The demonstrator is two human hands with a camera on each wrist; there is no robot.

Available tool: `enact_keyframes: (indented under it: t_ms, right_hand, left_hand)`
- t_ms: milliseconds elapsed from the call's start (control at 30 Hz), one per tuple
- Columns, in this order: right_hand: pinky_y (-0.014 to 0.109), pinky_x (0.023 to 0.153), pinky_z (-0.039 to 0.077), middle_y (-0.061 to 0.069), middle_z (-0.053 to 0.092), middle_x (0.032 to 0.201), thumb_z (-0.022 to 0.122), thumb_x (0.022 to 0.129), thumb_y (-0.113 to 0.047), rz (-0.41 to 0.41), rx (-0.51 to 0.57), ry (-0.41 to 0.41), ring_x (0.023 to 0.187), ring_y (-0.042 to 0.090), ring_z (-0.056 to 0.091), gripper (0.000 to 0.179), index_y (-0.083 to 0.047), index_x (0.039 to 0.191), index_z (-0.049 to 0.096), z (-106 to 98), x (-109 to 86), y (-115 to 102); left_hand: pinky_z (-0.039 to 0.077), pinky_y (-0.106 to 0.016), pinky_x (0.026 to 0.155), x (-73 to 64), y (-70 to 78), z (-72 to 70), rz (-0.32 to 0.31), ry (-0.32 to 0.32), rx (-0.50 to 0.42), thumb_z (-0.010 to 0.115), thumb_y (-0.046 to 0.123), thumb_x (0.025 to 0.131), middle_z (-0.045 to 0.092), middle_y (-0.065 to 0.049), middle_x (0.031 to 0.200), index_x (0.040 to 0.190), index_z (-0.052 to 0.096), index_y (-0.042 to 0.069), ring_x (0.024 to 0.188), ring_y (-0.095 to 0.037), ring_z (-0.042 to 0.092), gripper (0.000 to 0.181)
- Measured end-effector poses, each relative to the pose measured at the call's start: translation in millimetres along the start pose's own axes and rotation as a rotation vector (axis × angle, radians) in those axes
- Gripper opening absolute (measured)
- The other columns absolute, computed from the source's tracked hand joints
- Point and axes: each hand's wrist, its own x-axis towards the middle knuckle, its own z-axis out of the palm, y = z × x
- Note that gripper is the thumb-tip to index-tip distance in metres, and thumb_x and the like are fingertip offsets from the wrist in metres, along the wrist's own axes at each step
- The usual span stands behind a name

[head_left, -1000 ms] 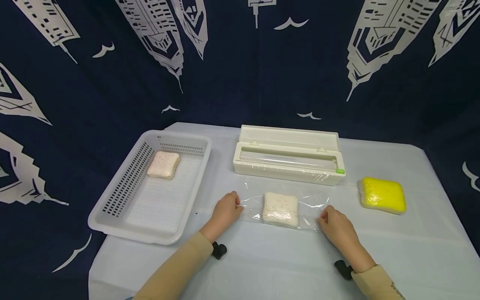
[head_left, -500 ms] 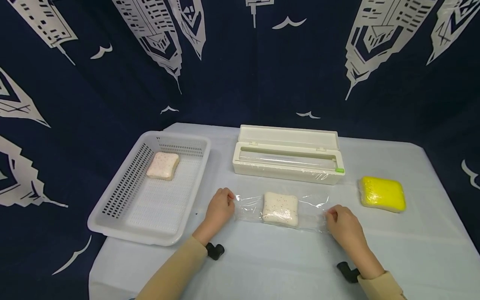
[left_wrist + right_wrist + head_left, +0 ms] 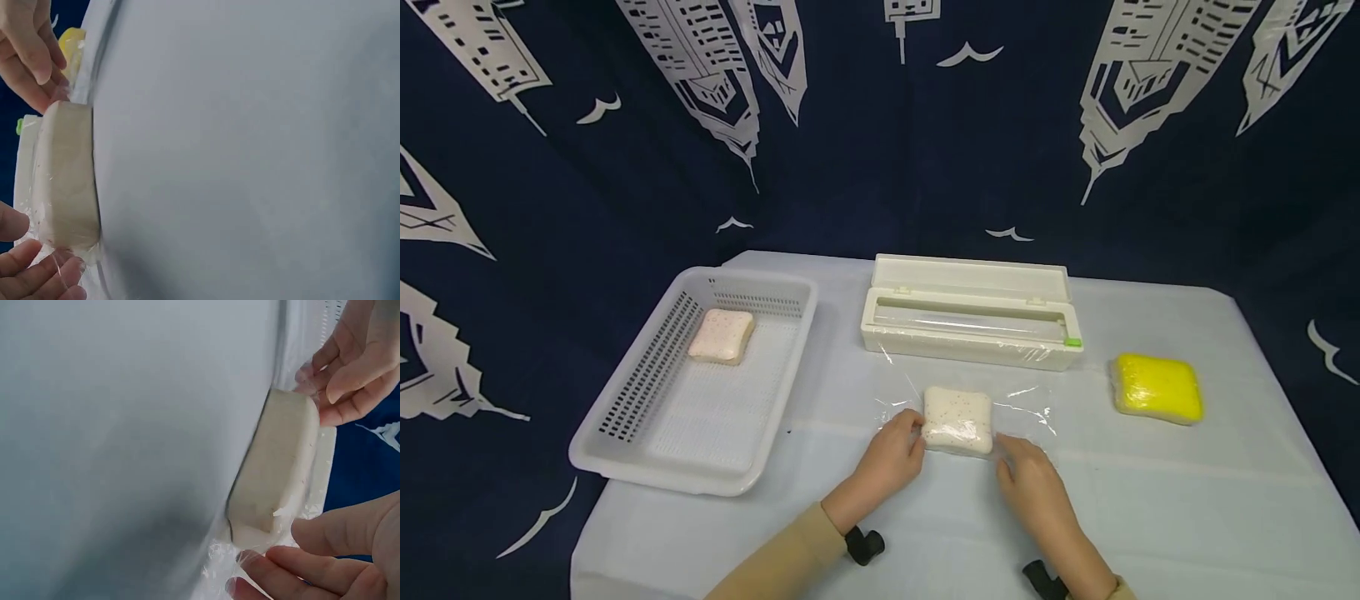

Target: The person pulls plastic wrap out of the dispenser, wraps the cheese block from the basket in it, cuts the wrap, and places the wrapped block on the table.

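A white, brown-speckled, bread-slice-shaped block (image 3: 957, 421) lies on the table with clear plastic film (image 3: 1026, 408) over it, spreading out to both sides. At the block's left end is my left hand (image 3: 891, 454), fingertips right at the film by its lower corner. My right hand (image 3: 1037, 483) is at the opposite end, fingers close to the lower right corner. In the right wrist view, the right thumb (image 3: 337, 531) and fingers stand apart with film strands across the fingertips. The left wrist view shows the left fingers (image 3: 37, 275) loosely bent under the film.
Behind the block stands a cream film dispenser box (image 3: 970, 350) with its lid up. A white perforated basket (image 3: 775, 400) on the left holds a pinkish speckled block (image 3: 721, 336). To the right lies a yellow film-wrapped block (image 3: 1157, 388).
Both hands have left the outer ends of the film and moved inward to the block's two sides. The film edges now lie loose. The block stays in place.
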Motion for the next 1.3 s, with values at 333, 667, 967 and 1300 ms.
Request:
enact_keyframes:
  t_ms: [333, 667, 967, 1300]
  right_hand:
    - [0.055, 0.098, 0.048, 0.033, 0.057, 0.130, 0.062, 0.087, 0.001, 0.017, 0.054, -0.016, 0.121, 0.047, 0.056, 0.050, 0.017, 0.133, 0.049, 13, 0.2, -7]
    - [0.060, 0.099, 0.045, 0.029, 0.061, 0.127, 0.068, 0.086, -0.001, 0.060, 0.145, -0.028, 0.123, 0.047, 0.054, 0.057, 0.012, 0.137, 0.047, 9, 1.9, -6]
    - [0.055, 0.086, 0.050, 0.020, 0.070, 0.112, 0.076, 0.078, 0.004, 0.030, 0.171, 0.107, 0.110, 0.041, 0.060, 0.059, 0.005, 0.132, 0.053, -2, 13.9, -4]
    - [0.051, 0.079, 0.048, 0.016, 0.071, 0.093, 0.082, 0.075, 0.003, -0.162, 0.136, 0.327, 0.090, 0.038, 0.061, 0.053, 0.006, 0.122, 0.057, -2, 41.3, -1]
  left_hand:
    - [0.056, -0.034, 0.080, 1.5, -4.3, 13.0, -0.017, 0.016, -0.028, 0.060, 0.001, 0.091, 0.067, -0.021, 0.115, 0.119, 0.054, -0.005, 0.105, -0.030, 0.066, 0.029]
    - [0.054, -0.040, 0.092, 0.2, -10.3, 11.0, -0.023, 0.035, -0.201, 0.066, -0.003, 0.087, 0.067, -0.018, 0.116, 0.119, 0.052, -0.001, 0.111, -0.030, 0.064, 0.036]
    - [0.050, -0.038, 0.087, 10.2, -4.6, 2.1, -0.039, 0.094, -0.157, 0.080, -0.005, 0.073, 0.070, -0.012, 0.115, 0.125, 0.050, 0.006, 0.107, -0.028, 0.058, 0.061]
    - [0.039, -0.035, 0.081, 34.9, 2.9, -10.5, 0.076, 0.267, -0.026, 0.082, 0.016, 0.080, 0.073, -0.006, 0.099, 0.117, 0.056, 0.008, 0.094, -0.026, 0.063, 0.046]
